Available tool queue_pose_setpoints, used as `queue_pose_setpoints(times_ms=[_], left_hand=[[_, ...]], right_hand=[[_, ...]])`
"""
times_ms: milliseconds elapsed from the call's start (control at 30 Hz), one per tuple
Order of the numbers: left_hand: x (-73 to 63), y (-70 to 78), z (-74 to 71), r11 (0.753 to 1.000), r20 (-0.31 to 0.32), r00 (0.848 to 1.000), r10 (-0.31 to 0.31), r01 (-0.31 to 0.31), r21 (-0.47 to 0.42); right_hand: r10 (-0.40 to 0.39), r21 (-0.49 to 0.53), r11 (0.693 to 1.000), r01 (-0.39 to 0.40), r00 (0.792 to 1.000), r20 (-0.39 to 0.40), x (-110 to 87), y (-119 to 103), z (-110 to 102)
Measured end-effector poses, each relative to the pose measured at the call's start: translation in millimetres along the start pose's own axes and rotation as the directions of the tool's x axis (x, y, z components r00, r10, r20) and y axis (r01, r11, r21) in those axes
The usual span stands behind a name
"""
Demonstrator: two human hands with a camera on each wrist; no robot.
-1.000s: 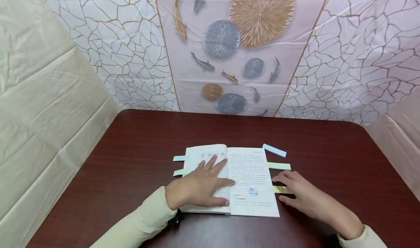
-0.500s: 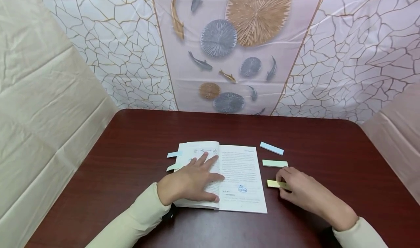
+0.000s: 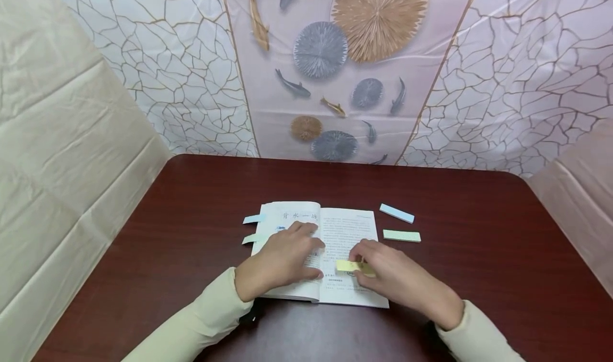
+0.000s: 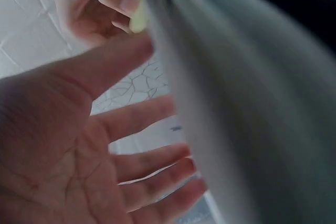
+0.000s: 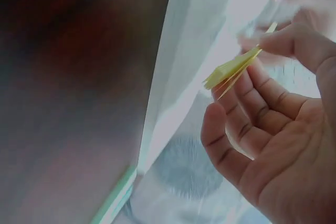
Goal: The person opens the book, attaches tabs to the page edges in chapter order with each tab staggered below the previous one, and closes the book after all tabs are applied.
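An open book (image 3: 347, 229) lies on the table, its pages printed with text. My left hand (image 3: 289, 255) rests over the left page near the spine, fingers extended and touching the paper. Above the right page, my right hand (image 3: 383, 266) pinches a yellow pad of sticky notes (image 3: 344, 265) between thumb and fingers. In the right wrist view the loose leaves of the yellow sticky notes (image 5: 226, 72) fan apart slightly. Blue (image 3: 254, 219) and green (image 3: 250, 239) sticky tabs stick out from the book's left edge.
A blue sticky note pad (image 3: 397, 213) and a green sticky note pad (image 3: 401, 236) lie right of the book on the dark red table (image 3: 215, 181). Patterned cloth (image 3: 191, 85) hangs behind the table's far edge.
My right hand has gripped the yellow sticky notes, lifted them off the table and brought them left over the right page. The left hand stays on the left page, its fingers slightly more drawn in.
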State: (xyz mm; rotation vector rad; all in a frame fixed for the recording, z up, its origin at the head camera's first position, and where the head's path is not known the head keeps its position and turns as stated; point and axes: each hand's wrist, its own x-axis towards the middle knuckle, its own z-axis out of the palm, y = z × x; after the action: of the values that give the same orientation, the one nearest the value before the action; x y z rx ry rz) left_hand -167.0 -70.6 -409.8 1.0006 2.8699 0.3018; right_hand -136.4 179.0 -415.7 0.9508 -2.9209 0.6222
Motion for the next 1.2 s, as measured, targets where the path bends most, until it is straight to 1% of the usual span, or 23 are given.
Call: queue_pose_setpoints(times_ms=[100,167,300,400,500,600,667,800,900,967,1200], left_hand=[[2.9,0.3,3.6,1.0,-0.055,0.998,0.011,-0.012,-0.005],[4.6,0.9,6.4,1.0,-0.075,0.997,0.017,-0.019,-0.017],[6.4,4.4,14.2,0.999,-0.08,0.997,0.014,-0.016,-0.03],[6.5,9.0,20.3,1.0,-0.078,0.997,-0.003,0.001,-0.022],[5.9,13.1,24.7,1.0,-0.105,0.994,-0.013,0.014,0.005],[5.5,15.8,26.1,0.999,-0.14,0.99,-0.018,0.023,0.031],[5.4,17.0,26.6,0.999,-0.151,0.988,-0.021,0.029,0.045],[5.9,18.3,27.0,0.998,-0.153,0.988,-0.03,0.038,0.049],[7.0,18.6,26.7,0.999,-0.145,0.989,-0.04,0.044,0.029],[7.7,18.4,26.8,0.999,-0.138,0.989,-0.047,0.05,0.016],[7.5,17.8,28.3,0.998,-0.121,0.991,-0.056,0.058,0.008]], right_hand=[[-0.032,-0.007,0.999,0.032,0.999,0.027,8.8,-6,11],[-0.05,-0.027,0.998,0.051,0.998,0.033,12.3,-8,16],[-0.076,-0.041,0.996,0.077,0.997,0.029,14.5,-8,21],[-0.086,-0.03,0.996,0.086,0.996,0.013,14.8,-7,22],[-0.082,-0.035,0.996,0.082,0.997,0.003,15.1,-6,22],[-0.056,-0.096,0.994,0.055,0.998,-0.01,13.1,-7,21],[-0.047,-0.162,0.986,0.042,0.998,-0.029,10.7,-9,21],[-0.033,-0.29,0.957,0.012,0.997,-0.067,6.7,-14,22],[-0.012,-0.343,0.939,-0.014,0.997,-0.075,6.0,-17,24],[-0.007,-0.358,0.933,-0.021,0.997,-0.077,6.2,-18,24],[-0.001,-0.366,0.93,-0.025,0.998,-0.07,7.2,-19,25]])
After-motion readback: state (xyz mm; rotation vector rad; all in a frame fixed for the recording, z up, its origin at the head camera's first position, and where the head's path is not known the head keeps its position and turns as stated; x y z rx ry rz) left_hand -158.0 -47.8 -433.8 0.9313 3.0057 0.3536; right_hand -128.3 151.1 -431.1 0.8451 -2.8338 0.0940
